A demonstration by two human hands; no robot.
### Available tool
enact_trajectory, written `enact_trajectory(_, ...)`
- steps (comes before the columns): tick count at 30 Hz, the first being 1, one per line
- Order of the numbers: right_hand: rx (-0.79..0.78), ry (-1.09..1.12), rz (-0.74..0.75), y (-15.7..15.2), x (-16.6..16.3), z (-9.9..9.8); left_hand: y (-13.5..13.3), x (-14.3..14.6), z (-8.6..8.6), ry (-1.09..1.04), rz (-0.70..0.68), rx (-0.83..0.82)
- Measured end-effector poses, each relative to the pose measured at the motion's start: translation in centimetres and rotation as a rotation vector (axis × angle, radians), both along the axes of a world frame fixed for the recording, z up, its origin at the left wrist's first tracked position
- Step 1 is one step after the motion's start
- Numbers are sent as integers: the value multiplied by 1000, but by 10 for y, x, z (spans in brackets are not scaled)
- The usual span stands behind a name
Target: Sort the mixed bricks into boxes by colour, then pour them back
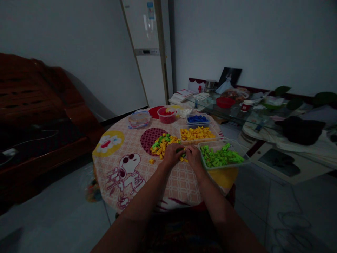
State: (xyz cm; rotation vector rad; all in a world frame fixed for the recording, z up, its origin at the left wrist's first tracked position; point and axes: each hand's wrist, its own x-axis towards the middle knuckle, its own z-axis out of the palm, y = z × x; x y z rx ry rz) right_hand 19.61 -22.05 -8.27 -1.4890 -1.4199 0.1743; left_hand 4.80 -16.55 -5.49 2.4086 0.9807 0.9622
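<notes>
My left hand (171, 153) rests with curled fingers on the near edge of a loose pile of yellow and green bricks (163, 142) on the round table (137, 175). My right hand (193, 156) is right beside it, fingers bent over a few yellow bricks next to a clear tray of green bricks (221, 157). The two hands nearly touch. What the fingers pinch is too small and dark to name. A tray of yellow bricks (197, 133) stands behind.
A blue-brick box (198, 119), a red-filled tub (166, 115) and a lidded clear box (139, 119) stand at the table's far side. A stray yellow brick (151, 161) lies apart. A cluttered glass table (237, 105) is at the right, a dark sofa (39, 116) at the left.
</notes>
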Motion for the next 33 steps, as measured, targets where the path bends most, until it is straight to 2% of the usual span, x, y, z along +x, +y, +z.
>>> enact_trajectory(10,48,-45,41,-3,0,2,-3,0,1,-3,-2,10)
enact_trajectory(16,41,-33,40,-1,0,2,10,2,-1,-107,177,4)
enact_trajectory(21,36,-13,53,-2,1,2,24,11,13,-170,235,12)
enact_trajectory(28,69,11,65,-2,2,2,40,34,36,-191,231,26)
enact_trajectory(30,75,17,66,-2,2,2,40,32,34,-216,220,29)
enact_trajectory(33,72,29,77,-3,2,2,32,20,21,-227,232,25)
